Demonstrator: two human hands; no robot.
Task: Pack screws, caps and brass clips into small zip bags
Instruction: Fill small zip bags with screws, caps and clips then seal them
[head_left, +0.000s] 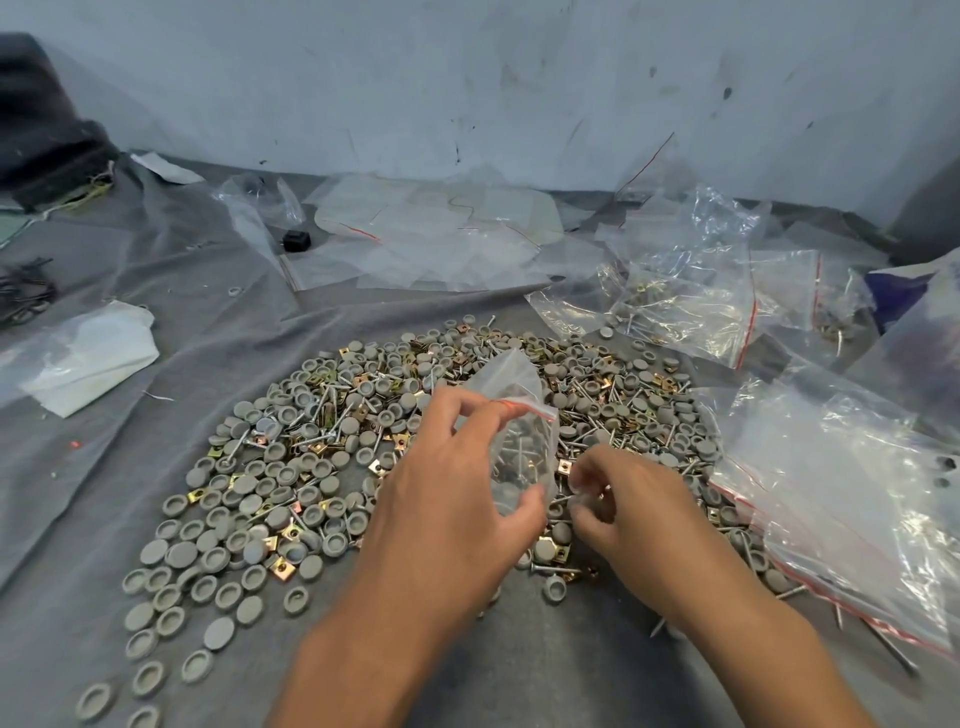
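A wide heap of grey round caps, brass clips and screws lies on grey cloth. My left hand holds a small clear zip bag with a red seal strip upright over the heap, fingers at its mouth and thumb on its lower part. Screws and a cap show inside the bag. My right hand is just right of the bag, low over the heap, with fingers curled in a pinch. What it pinches is too small to tell.
Filled zip bags lie at the back right. A large clear bag lies on the right. Empty flat bags are spread at the back near the wall. White crumpled plastic sits on the left.
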